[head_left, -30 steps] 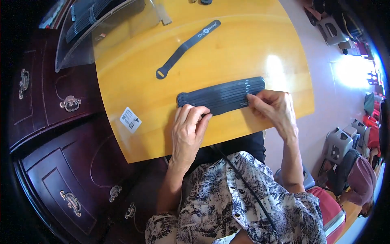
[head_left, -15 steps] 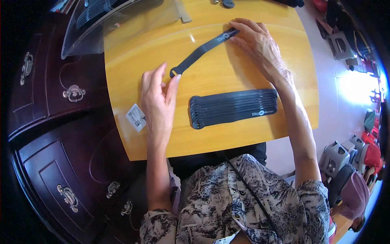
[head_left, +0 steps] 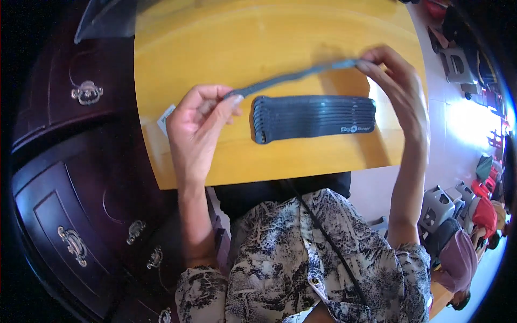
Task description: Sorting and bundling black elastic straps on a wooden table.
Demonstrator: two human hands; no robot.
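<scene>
A dark grey strap (head_left: 293, 77) is stretched between my two hands above the table, seen nearly edge-on and slightly bowed. My left hand (head_left: 200, 116) pinches its left end between thumb and fingers. At the other end, my right hand (head_left: 396, 81) grips it with thumb and forefinger; that hand is a little blurred. Just below the held strap lies a stack of similar dark straps (head_left: 315, 118), fanned in overlapping rows, with pale printing on the nearest one.
The stack rests on a yellow wooden table (head_left: 215, 167). A white label (head_left: 165, 119) lies at its left edge, partly behind my left hand. A clear plastic bin (head_left: 105, 21) is at the far left. Dark cabinets (head_left: 59, 194) stand left; stools (head_left: 435, 207) and people are at right.
Both hands have moved nearer to me with the strap, and my right hand has also gone right. The strap has turned from flat to edge-on and lies more level. The view has shifted.
</scene>
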